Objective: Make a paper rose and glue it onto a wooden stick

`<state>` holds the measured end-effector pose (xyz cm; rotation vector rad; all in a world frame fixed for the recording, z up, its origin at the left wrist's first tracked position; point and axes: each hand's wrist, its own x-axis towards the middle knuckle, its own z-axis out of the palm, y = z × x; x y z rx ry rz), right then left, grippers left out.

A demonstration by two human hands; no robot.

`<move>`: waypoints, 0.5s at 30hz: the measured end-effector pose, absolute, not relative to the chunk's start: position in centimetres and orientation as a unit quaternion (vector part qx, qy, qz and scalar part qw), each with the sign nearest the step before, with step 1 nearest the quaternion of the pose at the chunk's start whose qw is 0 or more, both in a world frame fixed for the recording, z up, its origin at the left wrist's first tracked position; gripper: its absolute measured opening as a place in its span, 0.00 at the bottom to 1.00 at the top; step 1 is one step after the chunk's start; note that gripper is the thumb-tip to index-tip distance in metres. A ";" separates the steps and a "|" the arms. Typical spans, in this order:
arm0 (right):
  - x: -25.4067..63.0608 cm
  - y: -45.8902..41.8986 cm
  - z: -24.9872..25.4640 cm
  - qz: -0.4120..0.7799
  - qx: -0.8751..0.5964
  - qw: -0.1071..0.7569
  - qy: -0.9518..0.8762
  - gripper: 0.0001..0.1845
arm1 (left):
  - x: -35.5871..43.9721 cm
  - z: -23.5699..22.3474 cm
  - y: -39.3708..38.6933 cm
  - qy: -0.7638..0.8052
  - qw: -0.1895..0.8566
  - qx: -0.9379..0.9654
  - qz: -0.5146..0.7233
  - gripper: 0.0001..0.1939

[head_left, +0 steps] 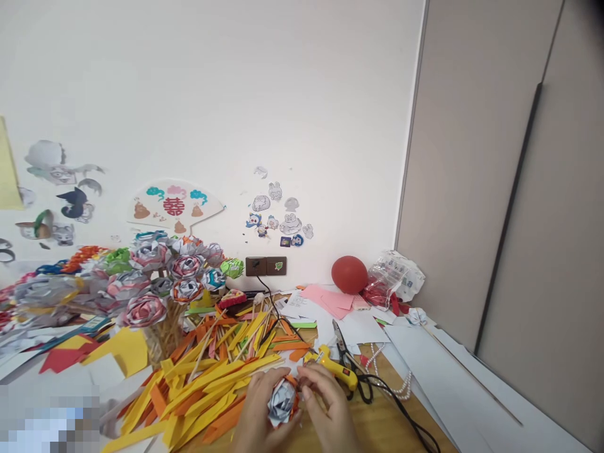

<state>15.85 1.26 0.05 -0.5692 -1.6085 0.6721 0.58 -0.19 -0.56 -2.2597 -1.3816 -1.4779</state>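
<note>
A grey and orange paper flower (pixel 282 402) is between my hands, low in the middle of the view. My left hand (pixel 256 406) wraps round its left side, thumb beneath it. At its upper right edge, the fingers of my right hand (pixel 325 402) are pinched together against the orange outer petals. Just beyond my right hand lies a yellow glue gun (pixel 336 367) with a black cord. Scissors (pixel 340 343) with black handles rest behind it. Left of my hands spreads a heap of yellow and orange paper strips (pixel 202 396).
A bunch of finished paper flowers (pixel 146 308) stands at the left on straw-coloured stems. A red balloon (pixel 350 274) and a clear plastic bag (pixel 395 277) sit by the wall. White paper sheets (pixel 462 390) and a paper flower on a long stick (pixel 472 374) lie at the right.
</note>
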 end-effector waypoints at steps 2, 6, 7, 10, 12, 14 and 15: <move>15.8 1.4 0.4 0.328 -0.226 0.611 -0.684 0.08 | 0.7 -0.3 -0.4 -0.455 0.053 -0.746 -0.483 0.27; 15.8 1.6 1.0 0.366 -0.211 0.614 -0.667 0.11 | 0.9 0.0 -0.8 -0.439 0.051 -0.762 -0.473 0.27; 15.8 1.5 1.2 0.374 -0.212 0.612 -0.664 0.12 | 0.9 0.0 -0.9 -0.439 0.049 -0.762 -0.473 0.26; 16.0 1.3 1.5 0.409 -0.205 0.596 -0.660 0.14 | 1.1 0.1 -1.0 -0.444 0.035 -0.758 -0.476 0.26; 16.1 1.1 1.8 0.437 -0.193 0.587 -0.654 0.15 | 1.0 0.1 -0.9 -0.449 0.027 -0.751 -0.484 0.25; 16.2 1.0 2.1 0.464 -0.185 0.579 -0.644 0.17 | 0.8 0.0 -0.7 -0.456 0.027 -0.739 -0.495 0.24; 16.3 0.9 2.3 0.474 -0.184 0.575 -0.641 0.17 | 0.7 0.0 -0.5 -0.460 0.028 -0.733 -0.501 0.23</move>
